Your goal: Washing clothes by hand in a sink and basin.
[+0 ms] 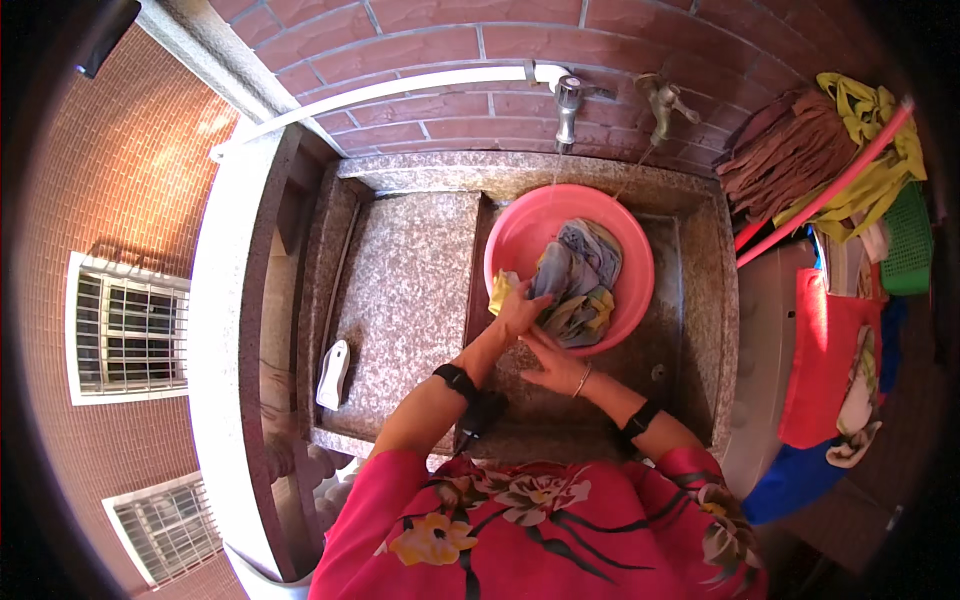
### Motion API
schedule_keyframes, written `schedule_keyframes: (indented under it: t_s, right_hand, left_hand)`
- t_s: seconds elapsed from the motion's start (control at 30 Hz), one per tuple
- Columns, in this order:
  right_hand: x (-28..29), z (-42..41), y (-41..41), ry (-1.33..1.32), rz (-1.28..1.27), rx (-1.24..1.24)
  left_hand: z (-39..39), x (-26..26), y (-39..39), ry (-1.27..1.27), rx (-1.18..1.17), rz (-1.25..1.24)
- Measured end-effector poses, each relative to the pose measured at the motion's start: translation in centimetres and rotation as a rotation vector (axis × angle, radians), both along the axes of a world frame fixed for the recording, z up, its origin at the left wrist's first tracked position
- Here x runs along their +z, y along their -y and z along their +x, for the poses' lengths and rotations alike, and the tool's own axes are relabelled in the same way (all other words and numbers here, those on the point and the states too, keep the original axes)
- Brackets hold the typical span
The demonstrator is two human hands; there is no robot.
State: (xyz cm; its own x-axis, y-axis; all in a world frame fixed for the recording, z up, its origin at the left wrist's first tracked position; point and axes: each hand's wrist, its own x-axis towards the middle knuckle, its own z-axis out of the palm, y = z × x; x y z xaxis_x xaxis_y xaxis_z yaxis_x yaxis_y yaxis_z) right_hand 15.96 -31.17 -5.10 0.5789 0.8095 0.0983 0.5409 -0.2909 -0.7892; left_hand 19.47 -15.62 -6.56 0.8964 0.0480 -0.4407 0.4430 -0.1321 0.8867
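A pink plastic basin (517,217) stands in the right part of a stone sink (705,300), with a bunched grey-blue and yellow cloth (574,274) inside. My left hand (521,306) is at the basin's near-left rim, its fingers against the cloth; a yellow part hangs over the rim beside it. Whether the fingers grip it is unclear. My right hand (553,361) is just below, fingers apart, its fingertips close to the left hand, with no cloth seen in it. Thin streams run from the chrome tap (567,112) and the brass tap (664,109).
A stone washboard slab (405,285) forms the sink's left part, with a white scrubbing brush (333,375) on it. A white pipe (405,86) runs along the brick wall. At right are a mop head (795,150), a pink pole (840,180), a green basket (906,240) and a red cloth (810,360).
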Motion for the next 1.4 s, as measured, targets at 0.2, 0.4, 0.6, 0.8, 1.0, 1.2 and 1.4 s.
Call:
schedule_keyframes:
  t_s: [0.2, 0.4, 0.6, 0.8, 1.0, 1.2, 1.4]
  right_hand:
    - [0.8, 2.7, 1.7, -0.626, 0.029, -0.012]
    - [2.0, 3.6, 1.3, -0.311, -0.128, -0.007]
    - [0.0, 10.3, 5.6, -0.971, 0.248, -0.766]
    - [-0.1, 13.0, 7.1, -1.572, 0.702, -0.739]
    - [3.3, 13.9, 6.8, -1.055, 0.823, -0.640]
    - [5.9, 12.6, 6.4, -0.956, 0.635, -0.683]
    - [4.7, 6.6, 2.3, -0.824, 0.430, -0.212]
  left_hand:
    - [-0.5, -2.6, 0.3, 0.147, 0.100, 0.176]
    - [1.4, -1.9, -0.8, 0.197, -0.300, 0.533]
    - [2.5, 8.7, 0.0, 0.151, 0.012, -0.636]
    - [3.2, 15.4, 0.8, 0.275, -0.148, -1.081]
    - [3.8, 12.3, -1.5, 0.294, 0.006, -1.000]
    - [1.2, 5.6, -3.4, 0.288, -0.009, 0.667]
    - [0.5, 5.4, 0.8, 0.416, -0.217, 0.493]
